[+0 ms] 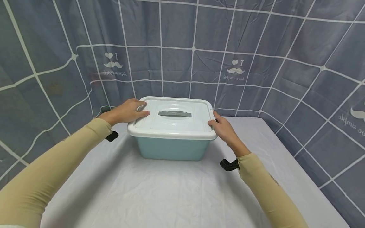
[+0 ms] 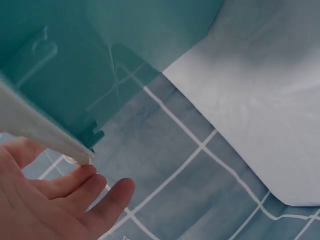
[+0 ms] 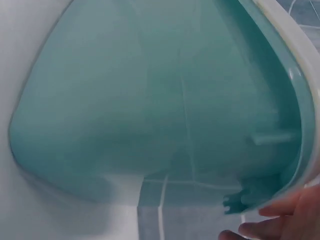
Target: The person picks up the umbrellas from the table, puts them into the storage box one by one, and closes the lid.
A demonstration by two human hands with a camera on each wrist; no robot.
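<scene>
Curtain cloth [image 1: 42, 79], grey-blue with white grid lines, hangs at the far left and runs round behind the table [image 1: 171, 196], which wears a white cover. Next comes the left hand [image 1: 126, 111], its tan sleeve [image 1: 57, 164] reaching in from the lower left; the palm lies flat on the left part of the white lid [image 1: 174, 122], fingers stretched out and relaxed over the top, not curled round anything. The left wrist view shows those fingers [image 2: 75, 185] straight beside the lid's rim. The lid sits on a pale teal storage box [image 1: 172, 148], which stands in the middle of the table towards its far edge, just before the curtain. A grey handle [image 1: 175, 113] lies flat in the centre of the lid. At the right, the right hand [image 1: 225, 129] grips the lid's right edge, thumb on top. The right wrist view shows fingertips [image 3: 280, 210] curled under the rim, against the box's teal wall [image 3: 150, 110].
</scene>
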